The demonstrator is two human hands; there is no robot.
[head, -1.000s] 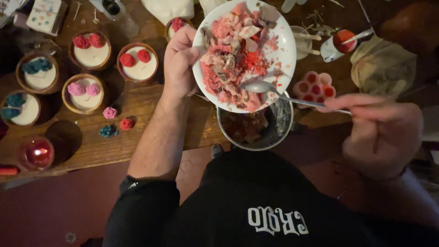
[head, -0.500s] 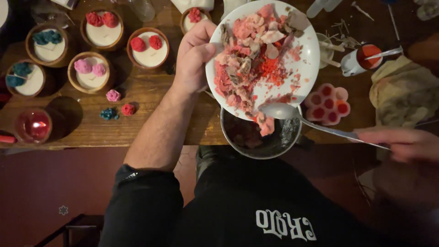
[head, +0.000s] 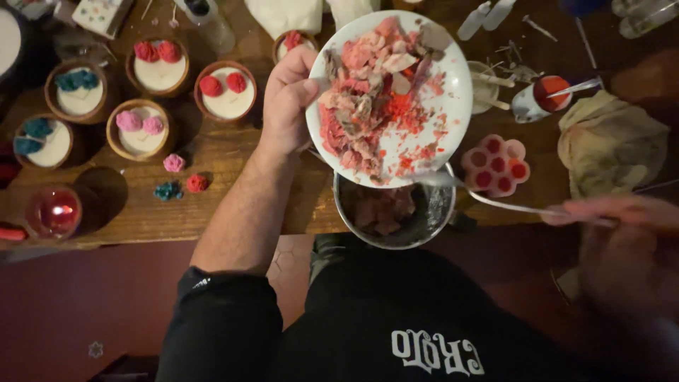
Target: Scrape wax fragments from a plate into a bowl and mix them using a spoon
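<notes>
Wooden table (head: 212,212): fills the upper part of the view, its near edge running across the middle of the frame.

White plate (head: 453,85): held tilted above the table edge, low rim pointing down toward the metal pot (head: 431,223). It carries a heap of pink, red and greyish wax-like chunks (head: 364,106), mostly on the left half; red crumbs are scattered to the right.

Metal pot: directly under the plate's lower rim, at the table edge. Pinkish chunks lie inside.

Left hand (head: 286,106): forearm extended up from the dark sleeve, wrist roughly straight. Fingers curled under the plate's left rim, thumb pressed on top of the rim; a firm clasp on the plate.

Right hand (head: 622,240): low right, motion-blurred, well apart from the plate. It grips the handle of a metal spoon (head: 495,205); exact finger placement cannot be made out. The spoon bowl sits at the plate's lower rim, above the pot.

Pink silicone mould (head: 495,163): just right of the pot, with red-filled cavities.

Small wooden bowls (head: 226,92): grouped at left, white fill, topped with red, pink or teal shapes.
</notes>
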